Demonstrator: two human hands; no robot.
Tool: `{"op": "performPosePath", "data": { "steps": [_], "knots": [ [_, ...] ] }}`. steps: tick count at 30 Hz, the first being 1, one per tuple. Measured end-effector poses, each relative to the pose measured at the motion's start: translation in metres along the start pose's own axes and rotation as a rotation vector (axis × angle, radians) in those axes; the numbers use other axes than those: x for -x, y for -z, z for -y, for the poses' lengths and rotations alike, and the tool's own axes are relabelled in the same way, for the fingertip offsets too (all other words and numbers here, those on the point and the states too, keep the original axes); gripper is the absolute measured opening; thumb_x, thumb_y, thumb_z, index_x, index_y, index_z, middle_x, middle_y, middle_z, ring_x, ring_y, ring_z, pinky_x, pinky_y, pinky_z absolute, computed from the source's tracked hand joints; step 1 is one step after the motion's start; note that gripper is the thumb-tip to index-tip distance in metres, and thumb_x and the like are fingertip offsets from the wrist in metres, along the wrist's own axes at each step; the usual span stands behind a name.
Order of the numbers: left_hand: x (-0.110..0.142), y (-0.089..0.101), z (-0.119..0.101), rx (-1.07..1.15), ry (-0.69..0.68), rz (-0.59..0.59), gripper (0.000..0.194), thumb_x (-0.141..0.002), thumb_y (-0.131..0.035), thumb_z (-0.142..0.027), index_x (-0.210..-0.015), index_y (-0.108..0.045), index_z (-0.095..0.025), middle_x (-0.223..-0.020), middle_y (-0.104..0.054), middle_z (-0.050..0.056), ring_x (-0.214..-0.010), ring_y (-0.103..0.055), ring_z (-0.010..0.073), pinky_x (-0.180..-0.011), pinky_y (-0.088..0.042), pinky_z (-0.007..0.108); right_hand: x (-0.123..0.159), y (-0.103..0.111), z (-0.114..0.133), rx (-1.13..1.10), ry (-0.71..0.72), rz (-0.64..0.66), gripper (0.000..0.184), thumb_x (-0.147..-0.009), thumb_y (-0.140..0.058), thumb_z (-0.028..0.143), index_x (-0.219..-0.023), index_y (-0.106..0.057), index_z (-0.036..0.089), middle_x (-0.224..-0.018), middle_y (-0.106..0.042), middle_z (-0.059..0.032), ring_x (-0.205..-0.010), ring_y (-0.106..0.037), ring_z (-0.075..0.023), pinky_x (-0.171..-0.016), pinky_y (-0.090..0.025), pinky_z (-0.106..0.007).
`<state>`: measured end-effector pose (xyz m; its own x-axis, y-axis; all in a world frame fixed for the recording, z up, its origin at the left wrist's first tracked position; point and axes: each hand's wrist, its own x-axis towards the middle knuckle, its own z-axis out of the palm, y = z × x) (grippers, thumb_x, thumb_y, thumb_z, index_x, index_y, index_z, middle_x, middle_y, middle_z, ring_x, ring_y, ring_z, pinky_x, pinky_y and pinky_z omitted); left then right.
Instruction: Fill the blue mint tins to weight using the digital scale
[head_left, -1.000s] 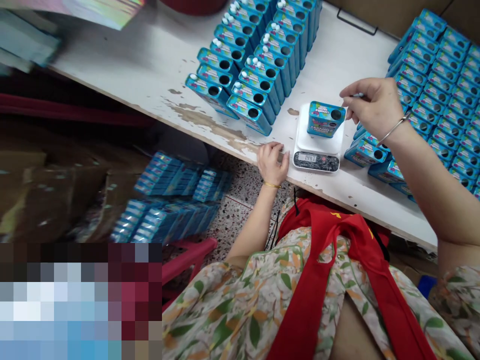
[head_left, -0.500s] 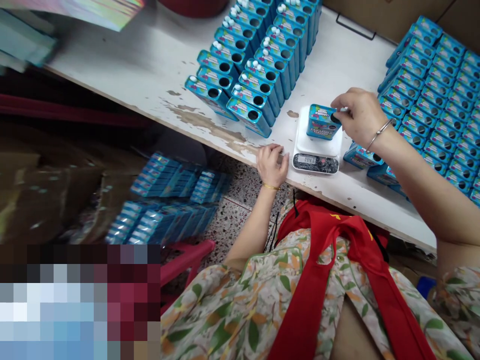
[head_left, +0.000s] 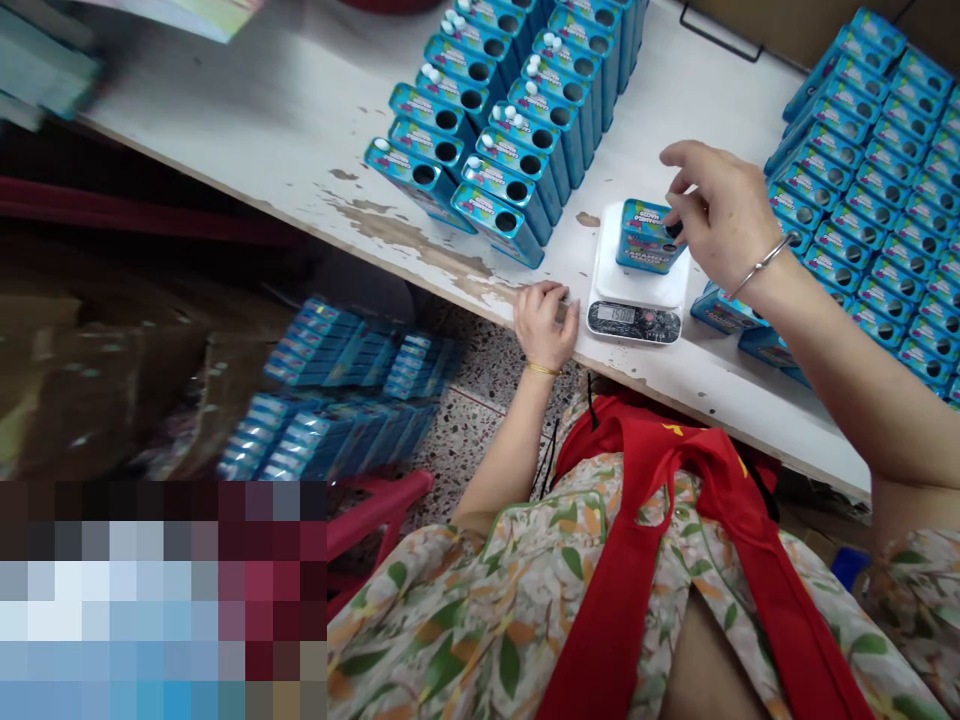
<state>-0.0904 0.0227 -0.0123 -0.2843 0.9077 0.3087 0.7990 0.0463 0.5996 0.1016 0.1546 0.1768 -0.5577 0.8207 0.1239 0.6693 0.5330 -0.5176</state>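
Note:
A blue tin with a round hole in its top stands on a small white kitchen scale whose display shows about 150. My right hand hovers over the tin's right end, its fingers loosely apart, the fingertips at the hole and the index finger raised. I see nothing held in it. My left hand rests on the table's front edge just left of the scale, fingers curled under; what they hold, if anything, is hidden.
Rows of the same blue tins stand behind the scale, some with white pellets on top. A larger block of tins fills the right side. More tins lie on the floor under the worn white table. A red stool stands below.
My right hand brought a small white piece down to the tin's hole and its pinch has loosened. The scale reading rose from about 144.7 to 150. My left hand stayed put.

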Motion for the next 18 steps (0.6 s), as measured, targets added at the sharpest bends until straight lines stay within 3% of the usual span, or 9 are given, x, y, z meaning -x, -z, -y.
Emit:
{"op": "performPosePath", "data": {
  "steps": [4, 9, 12, 15, 18],
  "knots": [
    [0.0, 0.0, 0.0, -0.003, -0.002, -0.012, 0.03, -0.094, -0.05, -0.044, -0.105, -0.064, -0.02, -0.111, -0.064, 0.011, -0.11, -0.054, 0.0254, -0.1, -0.041, 0.042, 0.004, -0.005, 0.001, 0.184, 0.038, -0.002, 0.036, -0.093, -0.048, 0.013, -0.128, -0.056, 0.008, -0.112, -0.064, -0.0158, -0.109, -0.06, -0.0264, -0.099, -0.045, -0.036],
    [0.0, 0.0, -0.001, 0.0, 0.006, -0.008, 0.029, -0.094, -0.05, -0.043, -0.104, -0.064, -0.02, -0.111, -0.064, 0.012, -0.11, -0.054, 0.0258, -0.1, -0.04, 0.043, 0.003, -0.019, 0.002, 0.411, 0.079, 0.01, 0.031, -0.099, -0.038, 0.017, -0.125, -0.055, 0.022, -0.118, -0.061, -0.0119, -0.101, -0.061, -0.0275, -0.082, -0.051, -0.038],
    [0.0, -0.001, 0.0, -0.022, -0.003, -0.017, 0.027, -0.094, -0.05, -0.042, -0.104, -0.065, -0.021, -0.11, -0.065, 0.011, -0.109, -0.055, 0.0253, -0.099, -0.042, 0.042, 0.002, -0.021, 0.002, 0.495, 0.087, -0.012, 0.03, -0.1, -0.036, 0.017, -0.12, -0.059, 0.022, -0.118, -0.061, -0.0124, -0.107, -0.059, -0.0279, -0.085, -0.051, -0.039],
    [0.0, -0.002, 0.001, -0.037, -0.022, -0.041, 0.027, -0.094, -0.051, -0.042, -0.103, -0.065, -0.021, -0.109, -0.066, 0.01, -0.107, -0.056, 0.0246, -0.097, -0.043, 0.041, 0.012, -0.004, -0.008, 0.48, 0.098, -0.051, 0.027, -0.1, -0.044, 0.027, -0.12, -0.061, 0.02, -0.123, -0.059, -0.0154, -0.111, -0.056, -0.0293, -0.093, -0.048, -0.041],
    [0.0, -0.002, 0.002, -0.035, -0.02, -0.04, 0.027, -0.094, -0.05, -0.042, -0.103, -0.065, -0.021, -0.108, -0.065, 0.01, -0.107, -0.056, 0.0245, -0.097, -0.043, 0.041, 0.038, 0.032, -0.03, 0.396, 0.144, -0.272, 0.036, -0.099, -0.046, 0.042, -0.121, -0.063, 0.02, -0.119, -0.061, -0.0178, -0.114, -0.056, -0.0288, -0.099, -0.045, -0.043]
  ]
}}
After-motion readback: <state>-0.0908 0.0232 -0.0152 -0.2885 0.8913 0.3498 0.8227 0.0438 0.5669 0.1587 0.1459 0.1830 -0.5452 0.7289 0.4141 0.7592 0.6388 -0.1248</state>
